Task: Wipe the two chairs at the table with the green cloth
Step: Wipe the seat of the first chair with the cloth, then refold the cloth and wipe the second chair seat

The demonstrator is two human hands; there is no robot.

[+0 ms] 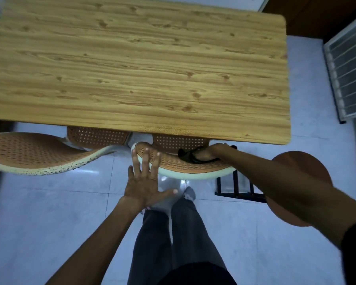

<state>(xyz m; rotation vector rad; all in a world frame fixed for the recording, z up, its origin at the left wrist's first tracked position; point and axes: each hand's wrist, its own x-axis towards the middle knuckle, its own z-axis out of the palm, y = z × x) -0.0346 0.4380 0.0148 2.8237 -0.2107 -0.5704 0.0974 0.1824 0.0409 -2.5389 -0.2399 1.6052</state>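
Note:
Two orange perforated chairs with pale rims are pushed under the wooden table [132, 58]. The right chair's backrest [173, 163] is just below the table's near edge. My right hand [209, 154] presses a dark, bunched cloth [188, 156] against the inside of that backrest; the cloth looks almost black in this light. With fingers spread, my left hand [145, 182] has its fingertips resting on the backrest's left end. The left chair [33, 153] stands apart at the lower left, untouched.
A round brown stool [302, 167] stands at the right, partly behind my right forearm, with a black metal frame [237, 188] beside it. A ribbed metal panel [349, 75] leans at the far right. My legs [173, 233] stand on pale floor tiles.

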